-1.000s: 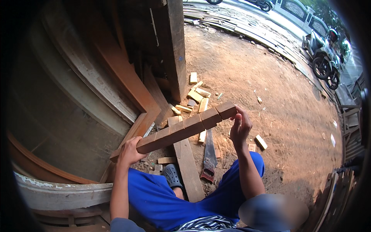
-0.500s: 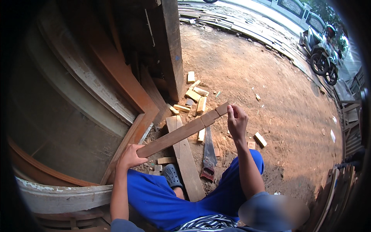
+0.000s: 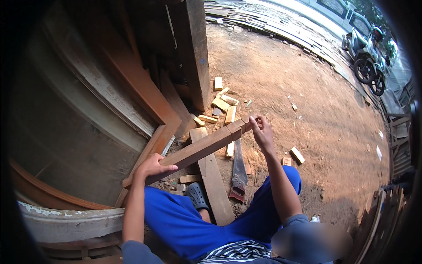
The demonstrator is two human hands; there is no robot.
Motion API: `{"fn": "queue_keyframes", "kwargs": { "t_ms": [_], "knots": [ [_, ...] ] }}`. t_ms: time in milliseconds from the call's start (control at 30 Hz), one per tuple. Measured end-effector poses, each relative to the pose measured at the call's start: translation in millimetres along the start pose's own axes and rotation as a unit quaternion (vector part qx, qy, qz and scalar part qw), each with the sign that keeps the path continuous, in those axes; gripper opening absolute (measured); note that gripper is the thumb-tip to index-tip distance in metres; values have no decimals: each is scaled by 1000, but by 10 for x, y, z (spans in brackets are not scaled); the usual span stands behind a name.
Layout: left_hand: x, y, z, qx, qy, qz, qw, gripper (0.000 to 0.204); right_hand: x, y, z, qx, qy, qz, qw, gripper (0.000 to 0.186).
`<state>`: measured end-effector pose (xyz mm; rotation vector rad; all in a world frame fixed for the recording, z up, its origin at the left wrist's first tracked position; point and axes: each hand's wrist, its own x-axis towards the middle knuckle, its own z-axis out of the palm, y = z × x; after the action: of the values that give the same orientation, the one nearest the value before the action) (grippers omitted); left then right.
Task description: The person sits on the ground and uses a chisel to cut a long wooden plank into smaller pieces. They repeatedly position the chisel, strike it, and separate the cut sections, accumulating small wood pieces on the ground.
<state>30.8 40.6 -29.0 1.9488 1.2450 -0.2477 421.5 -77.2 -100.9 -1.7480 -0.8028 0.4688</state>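
Observation:
A long brown wooden bar (image 3: 198,148) slants across my lap, raised above the ground. Cut lines cross it near its far right end, where a stepped notch shows. My left hand (image 3: 152,166) is wrapped round it toward its near left end, which sticks out past the wrist. At the far end, my right hand (image 3: 263,133) pinches the tip between thumb and fingers. Beneath the bar, a flat wooden board (image 3: 215,187) lies on the ground between my legs. A handsaw (image 3: 239,169) with a red handle rests right of that board, its blade tip hidden under the bar.
Several pale wood offcuts (image 3: 220,104) lie scattered beyond the bar, beside a dark wooden post (image 3: 195,61). Wooden frames (image 3: 149,105) lean on the left. Stacked planks (image 3: 380,220) stand at the lower right. Motorbikes (image 3: 365,59) are parked far right.
The bar has been turned so that two of its faces show, and its near end now sticks out past my left hand. My right hand has shifted slightly left with the tip.

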Motion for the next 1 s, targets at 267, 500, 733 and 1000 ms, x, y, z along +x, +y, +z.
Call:
{"fn": "queue_keyframes", "kwargs": {
  "t_ms": [267, 500, 733, 1000],
  "knots": [
    [19, -37, 107, 77, 70, 47, 994, 67, 84, 94, 142, 187, 33, 87, 978, 44],
    [108, -140, 359, 204, 131, 74, 967, 66, 26, 163, 325, 180, 108, 109, 972, 46],
    [58, -2, 326, 224, 161, 65, 959, 59, -9, 47, 307, 250, 126, 75, 957, 43],
    [82, -107, 225, 102, 127, 127, 978, 49, 37, -82, 142, 225, 144, 40, 963, 40]
  ]
}}
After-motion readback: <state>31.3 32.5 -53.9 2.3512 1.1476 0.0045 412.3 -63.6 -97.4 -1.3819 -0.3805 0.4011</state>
